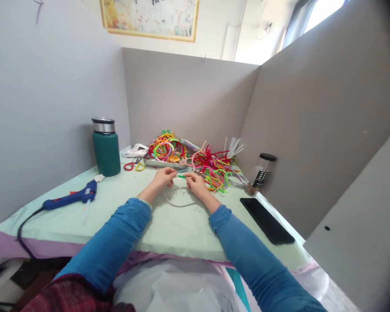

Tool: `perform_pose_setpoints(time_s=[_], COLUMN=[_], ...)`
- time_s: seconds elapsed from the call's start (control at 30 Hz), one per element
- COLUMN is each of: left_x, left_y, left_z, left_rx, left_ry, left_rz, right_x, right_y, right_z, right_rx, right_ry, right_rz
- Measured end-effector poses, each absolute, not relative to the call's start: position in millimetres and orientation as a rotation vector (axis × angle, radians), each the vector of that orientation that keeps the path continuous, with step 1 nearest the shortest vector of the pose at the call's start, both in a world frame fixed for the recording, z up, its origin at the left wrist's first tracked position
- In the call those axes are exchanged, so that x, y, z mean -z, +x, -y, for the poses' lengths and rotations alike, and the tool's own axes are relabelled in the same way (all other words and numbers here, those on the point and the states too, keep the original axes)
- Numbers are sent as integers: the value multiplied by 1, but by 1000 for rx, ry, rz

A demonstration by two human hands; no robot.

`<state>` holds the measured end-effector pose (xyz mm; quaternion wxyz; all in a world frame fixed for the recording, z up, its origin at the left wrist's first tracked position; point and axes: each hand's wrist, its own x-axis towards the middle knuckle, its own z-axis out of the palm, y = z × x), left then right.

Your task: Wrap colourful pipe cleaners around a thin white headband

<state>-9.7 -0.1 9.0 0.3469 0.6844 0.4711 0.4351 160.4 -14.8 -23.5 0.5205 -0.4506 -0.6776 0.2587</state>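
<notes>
A short green piece, like a pipe cleaner point(181, 176), spans the small gap between my two hands over the table. My right hand point(196, 184) pinches its right end between thumb and fingers. My left hand point(164, 177) is closed in a pinch at the other end, and what its fingertips hold is too small to make out. Below both hands a thin grey wire point(178, 205) curves across the tabletop; whether it joins the green piece cannot be seen. Small dark bits are scattered around it.
Behind my hands are a metal tray point(165, 164) of coloured pipe-cleaner loops and a pile of loose pipe cleaners point(211, 162). Scissors point(139, 166), a green bottle point(106, 151) and a blue glue gun point(69, 196) stand left. A phone point(267, 220) and clear jar point(262, 171) lie right. Grey partitions point(191, 91) enclose the table.
</notes>
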Motion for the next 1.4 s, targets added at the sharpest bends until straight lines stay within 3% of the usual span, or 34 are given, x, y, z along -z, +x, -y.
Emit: perform_pose_setpoints(time_s=[0.23, 0.63, 1.03, 1.4], left_x=[-3, 0, -4, -4], left_y=[-12, -12, -8, -8], left_z=[-4, -7, -7, -2], left_rx=[-1293, -1275, -1134, -1059], left_ry=[2558, 2694, 2201, 1683], left_rz=[-1197, -1224, -1393, -1168], right_x=[23, 26, 22, 22], right_y=[161, 162, 159, 160], right_z=[13, 11, 17, 18], right_rx=[-643, -627, -616, -588], right_ry=[-1103, -1097, -1042, -1066], right_rz=[1581, 1577, 1625, 1669])
